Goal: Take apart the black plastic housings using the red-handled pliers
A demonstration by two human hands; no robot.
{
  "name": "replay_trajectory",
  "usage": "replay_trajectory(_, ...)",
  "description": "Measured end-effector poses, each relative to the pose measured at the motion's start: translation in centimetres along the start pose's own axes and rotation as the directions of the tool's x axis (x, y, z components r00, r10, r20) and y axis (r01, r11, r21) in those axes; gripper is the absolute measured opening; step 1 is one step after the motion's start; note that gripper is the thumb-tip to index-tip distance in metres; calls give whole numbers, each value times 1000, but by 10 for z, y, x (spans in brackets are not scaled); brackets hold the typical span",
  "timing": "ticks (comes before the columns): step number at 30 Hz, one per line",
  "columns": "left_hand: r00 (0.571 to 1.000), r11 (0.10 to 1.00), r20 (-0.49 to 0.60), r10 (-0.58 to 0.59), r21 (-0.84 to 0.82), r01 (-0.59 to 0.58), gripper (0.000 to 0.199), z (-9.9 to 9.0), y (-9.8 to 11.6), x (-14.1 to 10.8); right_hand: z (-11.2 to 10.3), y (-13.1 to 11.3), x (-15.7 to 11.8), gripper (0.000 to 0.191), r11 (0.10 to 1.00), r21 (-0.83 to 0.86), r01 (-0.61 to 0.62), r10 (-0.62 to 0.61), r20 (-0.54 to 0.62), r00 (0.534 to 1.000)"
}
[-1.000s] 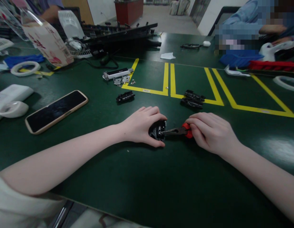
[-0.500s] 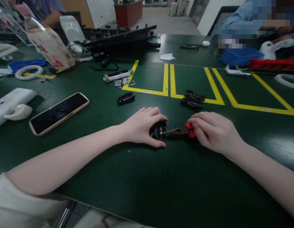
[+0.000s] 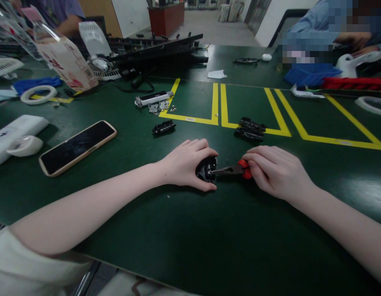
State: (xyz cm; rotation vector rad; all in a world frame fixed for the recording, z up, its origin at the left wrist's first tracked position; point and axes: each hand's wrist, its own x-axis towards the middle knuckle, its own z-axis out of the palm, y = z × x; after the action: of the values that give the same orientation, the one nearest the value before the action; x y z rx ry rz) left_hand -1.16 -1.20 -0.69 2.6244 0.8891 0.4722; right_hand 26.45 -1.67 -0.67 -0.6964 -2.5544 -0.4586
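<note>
My left hand (image 3: 190, 164) grips a small black plastic part (image 3: 206, 169) between thumb and fingers, low over the green table. From the right, needle-nose pliers (image 3: 229, 170) with red handles reach in, their tips at the metal bit inside the part. My right hand (image 3: 275, 170) is closed round the handles, which are mostly hidden by the fingers. Just beyond my hands lie another black plastic part (image 3: 164, 128) on the left and a pair of similar black parts (image 3: 250, 128) on the right, partly over yellow tape.
A phone (image 3: 78, 148) and a white box (image 3: 17, 133) lie at left. Metal pieces (image 3: 158, 106) sit near the yellow tape lines (image 3: 215, 102). A bottle (image 3: 63, 57) and a long black assembly (image 3: 159, 51) stand farther back. Another person's sleeve (image 3: 310, 31) shows at far right, near a blue tray (image 3: 313, 75).
Almost nothing differs. The view has shifted very slightly, and both hands keep their hold, with the plier tips still at the black part.
</note>
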Motion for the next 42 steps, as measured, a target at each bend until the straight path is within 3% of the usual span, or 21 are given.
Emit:
replay_trajectory(24, 1000, 1000, -4, -1, -20, 1, 76, 1, -2, 0, -1, 2, -1, 14, 1000, 9, -28, 28, -2, 1000)
replay_trajectory(33, 1000, 1000, 15, -9, -25, 10, 75, 0, -2, 1, -2, 1, -1, 19, 996, 40, -78, 76, 57, 995)
replay_trajectory(42, 1000, 1000, -12, -7, -18, 7, 78, 1, -1, 2, -1, 0, 0, 16, 998, 23, -59, 59, 21, 998)
